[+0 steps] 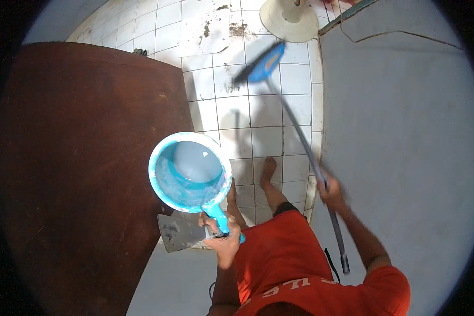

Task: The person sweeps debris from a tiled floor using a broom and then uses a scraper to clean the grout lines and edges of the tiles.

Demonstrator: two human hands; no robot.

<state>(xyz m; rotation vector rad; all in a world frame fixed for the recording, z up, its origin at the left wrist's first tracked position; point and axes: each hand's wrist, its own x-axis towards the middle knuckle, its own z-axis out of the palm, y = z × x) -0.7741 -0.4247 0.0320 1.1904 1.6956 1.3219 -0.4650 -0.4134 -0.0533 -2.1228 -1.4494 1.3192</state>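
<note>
My left hand (225,243) is closed round the handle of a light-blue water dipper (168,187), with cloudy-looking water (195,160) inside. A scraper (181,233) with a wide, stained metal blade is gripped in the same hand, its blade sticking out to the left below the dipper. My right hand (331,193) is wrapped round the grey pole of a broom (297,124). The broom's blue head (266,64), with dark bristles, is tilted over the white floor tiles (266,110) ahead; whether the bristles touch them I cannot tell.
Dark dirt (238,29) is scattered on the far tiles and on a white sheet (195,26). A cream round pedestal (289,21) stands at the far right. A brown door-like panel (89,158) fills the left; a pale wall (395,131) runs along the right.
</note>
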